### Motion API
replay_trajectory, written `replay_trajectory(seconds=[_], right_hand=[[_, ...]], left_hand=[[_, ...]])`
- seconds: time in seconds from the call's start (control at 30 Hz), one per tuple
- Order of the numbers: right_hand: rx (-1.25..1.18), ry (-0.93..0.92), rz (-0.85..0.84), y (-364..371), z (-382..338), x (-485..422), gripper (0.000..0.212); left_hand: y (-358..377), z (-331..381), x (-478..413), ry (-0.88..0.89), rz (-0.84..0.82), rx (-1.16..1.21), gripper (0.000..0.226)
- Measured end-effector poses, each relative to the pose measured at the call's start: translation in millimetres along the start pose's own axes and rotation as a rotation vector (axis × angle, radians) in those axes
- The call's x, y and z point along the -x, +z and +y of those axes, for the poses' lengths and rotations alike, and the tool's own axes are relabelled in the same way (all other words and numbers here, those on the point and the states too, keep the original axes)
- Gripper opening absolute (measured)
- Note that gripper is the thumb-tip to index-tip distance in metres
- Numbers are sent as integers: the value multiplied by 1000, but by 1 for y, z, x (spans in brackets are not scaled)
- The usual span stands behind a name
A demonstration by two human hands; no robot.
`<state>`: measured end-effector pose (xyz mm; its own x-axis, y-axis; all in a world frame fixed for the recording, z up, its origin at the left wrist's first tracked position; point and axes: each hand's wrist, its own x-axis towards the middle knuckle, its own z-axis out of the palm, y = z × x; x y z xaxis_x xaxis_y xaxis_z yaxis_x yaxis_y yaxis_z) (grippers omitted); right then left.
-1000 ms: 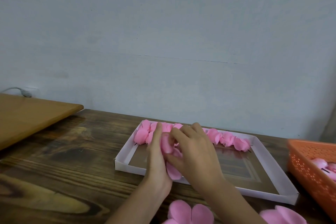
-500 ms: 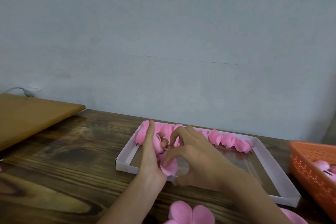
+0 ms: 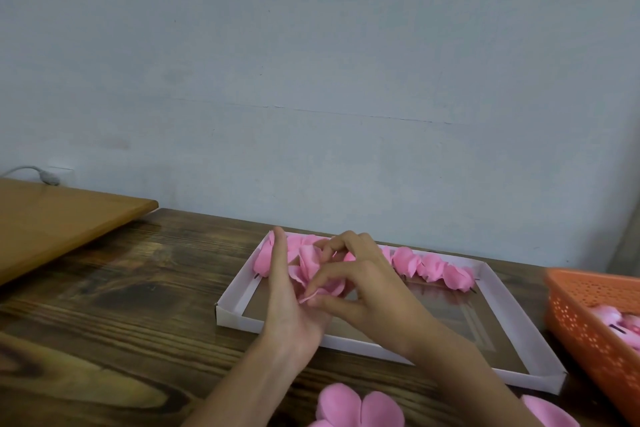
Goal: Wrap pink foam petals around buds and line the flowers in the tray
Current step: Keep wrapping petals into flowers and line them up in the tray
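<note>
A shallow white tray (image 3: 491, 284) lies on the dark wooden table, with a row of pink foam flowers (image 3: 429, 265) lined along its far edge. Above the tray's left part both hands work on one pink flower (image 3: 311, 263). My left hand (image 3: 287, 291) backs the flower, its index finger straight up. My right hand (image 3: 360, 284) pinches a petal edge low on the flower between thumb and fingertips. The bud inside is hidden by petals and fingers.
Flat pink petal cut-outs (image 3: 360, 407) lie at the table's near edge, another petal piece (image 3: 550, 412) to their right. An orange perforated basket (image 3: 588, 326) with pink pieces stands at the right. A lighter wooden board (image 3: 59, 215) sits at the left.
The hands have lifted slightly over the tray. My right hand has turned and spread, moving from covering the flower to pinching a petal's lower edge. The left hand stays behind it.
</note>
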<state>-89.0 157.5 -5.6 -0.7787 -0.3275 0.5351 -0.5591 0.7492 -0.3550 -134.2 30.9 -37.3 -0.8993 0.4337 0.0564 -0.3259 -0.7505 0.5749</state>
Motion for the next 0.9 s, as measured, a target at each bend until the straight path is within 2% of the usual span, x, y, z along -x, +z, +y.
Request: replay_trajectory(seconds=[0.2, 0.37, 0.43, 0.5, 0.63, 0.7, 0.77, 0.9], right_hand=[[-65, 93, 240, 9, -5, -1, 6], [83, 126, 370, 12, -12, -1, 13], [121, 125, 432, 13, -15, 0, 12], [90, 137, 482, 13, -17, -1, 23], [-142, 292, 395, -3, -18, -4, 53], [-236, 391, 328, -14, -15, -6, 47], [-274, 444, 254, -21, -14, -7, 38], [-200, 437, 201, -24, -17, -6, 31]], left_hand=[[6, 1, 5, 35, -110, -79, 49], [9, -2, 6, 122, -123, -279, 46], [10, -3, 8, 130, -124, -297, 33], [10, -3, 7, 124, -111, -266, 24], [4, 2, 1, 97, -39, -143, 34], [2, 5, -2, 107, -6, -104, 38], [0, 7, -3, 129, 3, -109, 33], [-1, 10, -4, 149, -15, -95, 21]])
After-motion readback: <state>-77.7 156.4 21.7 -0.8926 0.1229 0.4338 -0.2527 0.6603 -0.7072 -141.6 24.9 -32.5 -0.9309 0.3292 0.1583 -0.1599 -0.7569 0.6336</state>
